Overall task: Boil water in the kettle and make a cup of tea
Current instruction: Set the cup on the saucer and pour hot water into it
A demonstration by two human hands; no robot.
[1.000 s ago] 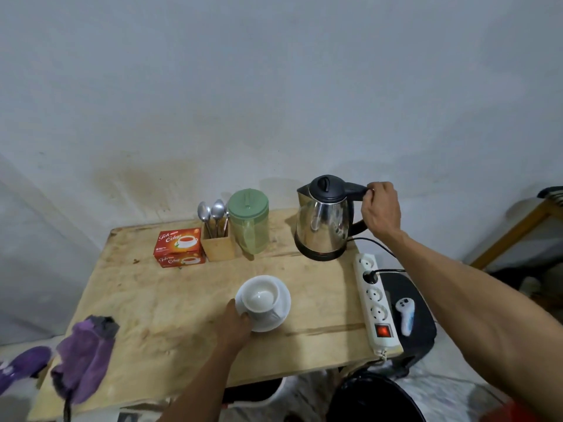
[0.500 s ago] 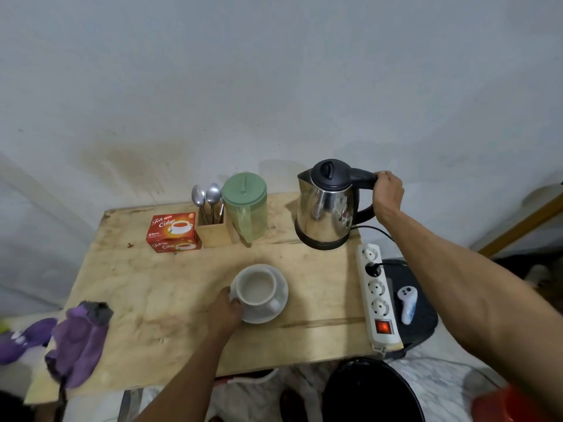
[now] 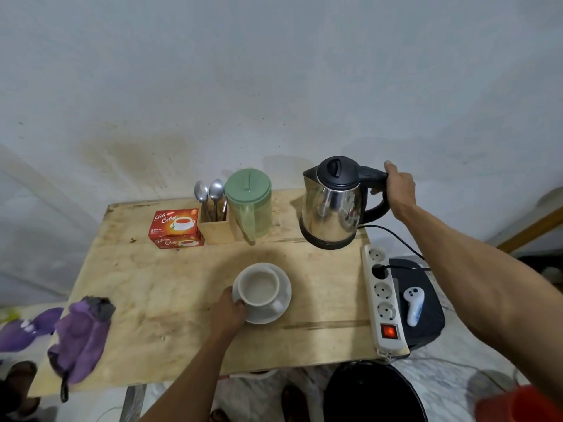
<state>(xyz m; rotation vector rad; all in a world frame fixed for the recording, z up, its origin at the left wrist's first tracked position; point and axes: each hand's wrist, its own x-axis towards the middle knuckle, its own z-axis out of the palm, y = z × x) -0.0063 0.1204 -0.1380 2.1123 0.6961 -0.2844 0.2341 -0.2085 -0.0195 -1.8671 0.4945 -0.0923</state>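
Plywood table [image 3: 170,300] is seen set against a stained grey wall. Within the last second the steel kettle [image 3: 332,208] has been raised clear of the table's far right corner and tipped slightly, spout to the left, so pouring is judged to be next. Its black handle is grasped by the right hand [image 3: 399,190]. The cup [image 3: 259,287], on its saucer [image 3: 281,303] near the middle, is held at its near left side by the left hand [image 3: 228,312], left of and nearer than the kettle. A tea box [image 3: 175,226] lies far left.
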